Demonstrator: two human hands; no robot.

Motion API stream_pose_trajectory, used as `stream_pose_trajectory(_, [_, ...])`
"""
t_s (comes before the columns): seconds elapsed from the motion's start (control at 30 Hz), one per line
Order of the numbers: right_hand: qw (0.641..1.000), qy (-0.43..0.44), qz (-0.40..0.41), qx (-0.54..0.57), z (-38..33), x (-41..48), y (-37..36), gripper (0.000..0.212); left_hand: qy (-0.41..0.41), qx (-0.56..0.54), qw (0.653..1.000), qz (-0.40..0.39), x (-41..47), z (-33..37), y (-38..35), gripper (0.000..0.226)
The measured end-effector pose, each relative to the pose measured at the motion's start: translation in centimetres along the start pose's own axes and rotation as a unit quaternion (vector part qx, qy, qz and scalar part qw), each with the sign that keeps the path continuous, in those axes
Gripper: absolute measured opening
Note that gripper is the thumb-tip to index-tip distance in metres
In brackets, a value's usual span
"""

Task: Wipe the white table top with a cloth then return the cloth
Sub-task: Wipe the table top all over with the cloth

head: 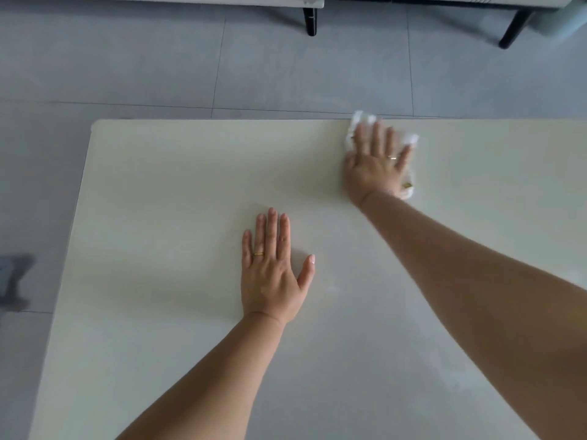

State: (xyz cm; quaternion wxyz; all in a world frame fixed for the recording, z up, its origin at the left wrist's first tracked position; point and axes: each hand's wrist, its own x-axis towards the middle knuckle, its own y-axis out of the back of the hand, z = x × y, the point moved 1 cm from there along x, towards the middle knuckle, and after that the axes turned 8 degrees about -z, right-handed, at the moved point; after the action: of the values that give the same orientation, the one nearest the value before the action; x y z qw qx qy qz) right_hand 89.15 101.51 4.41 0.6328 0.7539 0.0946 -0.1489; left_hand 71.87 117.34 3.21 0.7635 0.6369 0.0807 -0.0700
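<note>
The white table top [178,192] fills most of the view. My right hand [374,163] lies flat, fingers spread, pressing a white cloth [360,119] onto the table at its far edge. The cloth shows around the fingertips and beside the wrist; the rest is hidden under the palm. The hand and cloth are blurred. My left hand [273,268] rests flat on the table near the middle, fingers together, holding nothing.
Grey tiled floor [158,68] lies beyond the table's far and left edges. Across the floor stands white furniture with black legs [310,22]. A blurred grey object [14,281] sits at the left edge of the view.
</note>
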Motion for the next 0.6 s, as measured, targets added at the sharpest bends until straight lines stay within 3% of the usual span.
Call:
stream_pose_trajectory(0.1, [0.970, 0.229, -0.037, -0.075, -0.2, -2.0, -0.4, 0.054, -0.002, 0.003, 1.000, 0.005, -0.1, -0.1, 0.0, 0.076])
stream_pose_trajectory(0.17, [0.960, 0.258, -0.037, -0.100, 4.1, -0.8, 0.9, 0.053, -0.002, 0.008, 1.000, 0.006, -0.1, -0.2, -0.1, 0.076])
stream_pose_trajectory(0.3, [0.999, 0.010, -0.019, -0.026, 12.9, 1.5, 3.1, 0.055, 0.005, 0.015, 1.000, 0.006, 0.0, 0.0, -0.1, 0.076])
stream_pose_trajectory(0.4, [0.997, -0.073, -0.016, 0.000, 9.6, 1.3, 2.5, 0.056, 0.011, 0.023, 1.000, 0.000, 0.0, 0.1, -0.2, 0.077])
stream_pose_trajectory(0.5, [0.993, 0.102, -0.027, -0.043, 4.2, -1.2, 0.5, 0.055, 0.010, 0.033, 0.999, -0.009, 0.0, 0.3, 0.1, 0.077])
stream_pose_trajectory(0.6, [0.968, 0.233, -0.050, -0.084, 5.2, -1.7, 0.9, 0.054, 0.029, 0.047, 0.998, -0.007, -0.2, 0.6, 0.5, 0.076])
